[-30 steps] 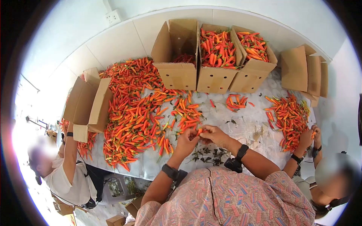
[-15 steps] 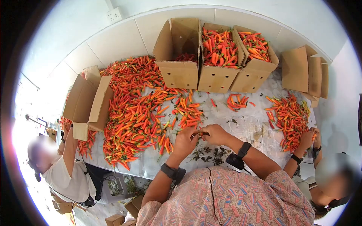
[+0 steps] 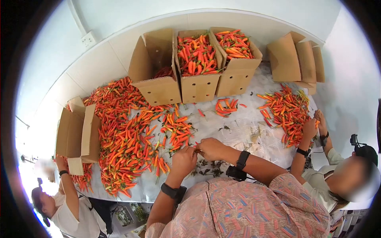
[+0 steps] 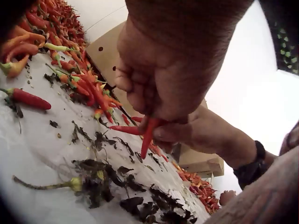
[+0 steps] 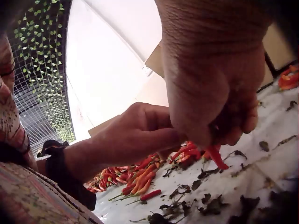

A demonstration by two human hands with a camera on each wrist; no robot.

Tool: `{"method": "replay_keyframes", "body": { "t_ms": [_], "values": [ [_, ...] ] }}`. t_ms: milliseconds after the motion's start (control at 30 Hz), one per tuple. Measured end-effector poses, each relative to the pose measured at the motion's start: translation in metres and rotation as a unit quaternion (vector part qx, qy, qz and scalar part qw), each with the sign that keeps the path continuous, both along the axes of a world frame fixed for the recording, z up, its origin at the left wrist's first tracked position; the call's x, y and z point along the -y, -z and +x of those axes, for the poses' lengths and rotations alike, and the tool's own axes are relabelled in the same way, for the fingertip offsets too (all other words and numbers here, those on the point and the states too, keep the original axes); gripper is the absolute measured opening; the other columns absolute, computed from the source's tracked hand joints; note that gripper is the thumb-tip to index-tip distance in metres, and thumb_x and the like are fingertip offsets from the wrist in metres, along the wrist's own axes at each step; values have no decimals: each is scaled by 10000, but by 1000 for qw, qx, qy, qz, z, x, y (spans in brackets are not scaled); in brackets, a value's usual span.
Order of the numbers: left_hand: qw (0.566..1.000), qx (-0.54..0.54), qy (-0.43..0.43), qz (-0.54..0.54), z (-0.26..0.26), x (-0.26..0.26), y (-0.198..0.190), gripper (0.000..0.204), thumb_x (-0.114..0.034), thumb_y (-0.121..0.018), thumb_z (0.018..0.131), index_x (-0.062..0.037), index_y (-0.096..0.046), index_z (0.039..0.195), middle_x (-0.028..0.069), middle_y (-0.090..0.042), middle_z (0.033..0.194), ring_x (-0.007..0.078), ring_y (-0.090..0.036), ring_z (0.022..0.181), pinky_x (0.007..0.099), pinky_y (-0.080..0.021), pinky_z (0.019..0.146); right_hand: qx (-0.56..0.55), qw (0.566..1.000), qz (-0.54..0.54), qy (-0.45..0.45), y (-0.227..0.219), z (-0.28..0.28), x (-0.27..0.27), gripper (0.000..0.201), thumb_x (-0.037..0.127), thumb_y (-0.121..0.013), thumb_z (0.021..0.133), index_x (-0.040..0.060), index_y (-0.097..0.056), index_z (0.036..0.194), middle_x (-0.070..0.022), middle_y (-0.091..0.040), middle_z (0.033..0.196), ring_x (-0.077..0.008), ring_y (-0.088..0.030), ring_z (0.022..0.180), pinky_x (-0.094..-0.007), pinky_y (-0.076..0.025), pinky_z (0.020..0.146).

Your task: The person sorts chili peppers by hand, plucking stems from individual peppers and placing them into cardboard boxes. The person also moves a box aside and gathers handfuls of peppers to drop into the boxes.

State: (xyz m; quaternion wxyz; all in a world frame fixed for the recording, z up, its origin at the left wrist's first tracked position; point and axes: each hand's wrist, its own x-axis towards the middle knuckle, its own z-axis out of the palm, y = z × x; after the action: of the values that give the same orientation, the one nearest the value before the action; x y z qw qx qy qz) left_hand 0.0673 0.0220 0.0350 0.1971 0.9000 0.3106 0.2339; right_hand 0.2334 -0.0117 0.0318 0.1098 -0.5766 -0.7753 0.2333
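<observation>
My left hand [image 3: 184, 162] and right hand [image 3: 212, 149] meet over the table's near side, fingers curled in close together. In the left wrist view, a red chili pepper [image 4: 148, 138] points down from the left hand's fingers, with the right hand's thumb against it. Another slim red chili [image 4: 126, 129] juts sideways at the same fingertips. Seen from the right wrist, a red chili [image 5: 215, 157] sticks out below the right hand's curled fingers. Part of each chili is hidden by the fingers. Dark dried leaf scraps [image 4: 133, 186] lie beneath the hands.
A large chili heap [image 3: 123, 146] spreads left, with a smaller heap [image 3: 287, 115] right. Along the wall stand cardboard boxes [image 3: 200, 89], two filled with chilies. Open boxes lie at far left [image 3: 90, 133] and back right [image 3: 283, 59]. People work at both sides.
The head view has turned, so the table and boxes appear shifted left. Both hands stay together with fingers working at the chili; the hands now cover most of it from above.
</observation>
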Motion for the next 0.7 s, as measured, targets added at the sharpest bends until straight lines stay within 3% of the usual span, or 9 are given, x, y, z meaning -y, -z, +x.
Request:
{"method": "replay_keyframes", "body": {
  "t_ms": [267, 433, 633, 700],
  "values": [
    [999, 25, -31, -32, -2, -1, 5, 48, -52, -565, 701, -15, -560, 731, 164, -535, 642, 333, -551, 587, 396, -441, 524, -45, 998, 41, 3, 1, 3, 3, 167, 157, -584, 750, 66, -636, 881, -137, -566, 754, -323, -566, 740, -407, -452, 672],
    [990, 111, -32, -81, -6, -2, 3, 74, -34, -562, 701, 3, -568, 765, 175, -558, 669, 315, -562, 581, 365, -446, 518, -109, 992, 56, -16, -5, 7, 2, 178, 144, -586, 756, 64, -637, 907, -142, -566, 758, -316, -567, 726, -401, -446, 660],
    [965, 110, -59, -229, -9, -2, -7, 87, -33, -580, 724, 0, -580, 805, 156, -553, 670, 270, -560, 581, 317, -443, 537, -175, 984, -1, -20, -6, 16, -1, 209, 194, -573, 755, 74, -626, 917, -169, -591, 813, -343, -568, 766, -408, -445, 676],
    [969, 137, -44, -201, -6, 3, -14, 90, -33, -583, 731, -2, -579, 816, 151, -555, 688, 270, -563, 596, 322, -442, 540, -167, 986, -21, -18, -7, 17, -4, 217, 204, -578, 755, 76, -627, 924, -169, -596, 809, -343, -571, 765, -410, -444, 674]
  ]
}}
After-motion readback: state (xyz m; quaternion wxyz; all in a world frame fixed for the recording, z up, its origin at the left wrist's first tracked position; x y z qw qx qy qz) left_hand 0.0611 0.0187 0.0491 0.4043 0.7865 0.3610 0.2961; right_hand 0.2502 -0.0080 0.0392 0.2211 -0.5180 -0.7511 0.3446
